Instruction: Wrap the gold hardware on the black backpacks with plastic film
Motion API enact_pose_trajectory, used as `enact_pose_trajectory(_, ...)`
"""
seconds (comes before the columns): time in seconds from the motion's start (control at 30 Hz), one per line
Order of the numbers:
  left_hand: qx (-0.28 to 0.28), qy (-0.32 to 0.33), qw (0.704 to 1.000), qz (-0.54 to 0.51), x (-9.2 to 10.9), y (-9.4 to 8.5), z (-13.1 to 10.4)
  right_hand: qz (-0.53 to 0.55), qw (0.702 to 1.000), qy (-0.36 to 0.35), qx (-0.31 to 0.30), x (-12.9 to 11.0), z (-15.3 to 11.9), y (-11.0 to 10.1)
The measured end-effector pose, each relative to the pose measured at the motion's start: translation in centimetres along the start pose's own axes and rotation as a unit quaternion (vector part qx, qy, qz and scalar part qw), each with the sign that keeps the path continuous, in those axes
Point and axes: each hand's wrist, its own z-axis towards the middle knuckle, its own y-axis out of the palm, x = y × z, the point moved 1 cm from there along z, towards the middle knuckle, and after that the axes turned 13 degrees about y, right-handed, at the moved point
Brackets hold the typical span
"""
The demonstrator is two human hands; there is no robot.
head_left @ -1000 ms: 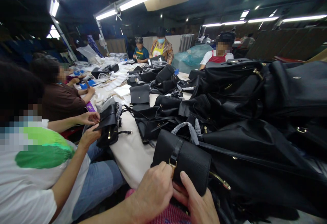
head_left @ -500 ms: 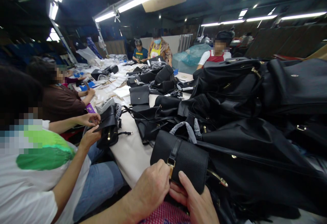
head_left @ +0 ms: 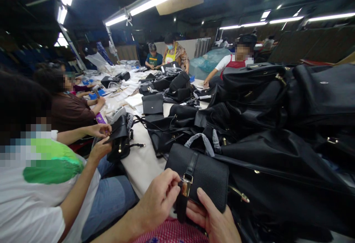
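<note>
In the head view a black leather-look backpack [head_left: 208, 174] faces me, its front flap crossed by a strap [head_left: 191, 163] with a gold buckle [head_left: 187, 178]. A gold metal plate [head_left: 185, 189] lies just below the buckle, and the strap's end [head_left: 181, 208] hangs free. My right hand [head_left: 210, 217] grips the flap's lower edge, thumb on the front and fingers behind. Beside the buckle, my left hand [head_left: 162, 193] is closed in a pinch. A thin, pale sliver shows at its fingertips, too small to name.
Black bags [head_left: 266, 158] are heaped on the right. Their wrapped handles [head_left: 202, 143] rise behind my backpack. At left, a co-worker [head_left: 55, 184] handles another black backpack [head_left: 119, 139] at the edge of the pale table [head_left: 142, 169]. More people sit or stand farther back.
My left hand has drawn slightly left off the buckle, uncovering the gold plate and hanging strap end. My right hand keeps its hold. Across the table, a co-worker's arm has reached onto the tabletop.
</note>
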Motion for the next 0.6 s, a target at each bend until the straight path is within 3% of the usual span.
enact_pose_trajectory(0.1, 0.052, -0.041, 0.998, -0.005, -0.8, 0.2, -0.1, -0.012, 1.000, 0.003, -0.003, 0.0, 0.0, -0.1)
enact_pose_trajectory(0.17, 0.053, -0.057, 0.997, 0.008, -1.0, 0.8, 0.1, -0.018, 1.000, 0.003, -0.009, 0.1, 0.1, -0.2)
enact_pose_trajectory(0.3, 0.017, 0.006, 0.998, 0.052, -1.3, 1.1, 1.2, -0.035, 0.999, 0.002, -0.008, 0.4, 0.3, -0.3)
enact_pose_trajectory(0.37, 0.077, 0.020, 0.991, 0.104, -2.3, -0.9, 1.5, -0.029, 1.000, 0.010, 0.002, 0.2, 0.2, -0.3)
enact_pose_trajectory(0.47, 0.221, -0.028, 0.951, 0.214, -4.8, -6.6, 1.1, -0.013, 1.000, 0.014, -0.002, -0.6, -0.2, -0.3)
enact_pose_trajectory(0.53, 0.244, -0.048, 0.932, 0.263, -5.9, -10.2, 0.3, -0.009, 1.000, 0.009, -0.014, -1.4, -0.3, -0.1)
enact_pose_trajectory(0.6, 0.204, -0.047, 0.941, 0.264, -5.8, -11.9, -0.6, -0.008, 1.000, 0.010, -0.024, -1.8, -0.2, 0.0)
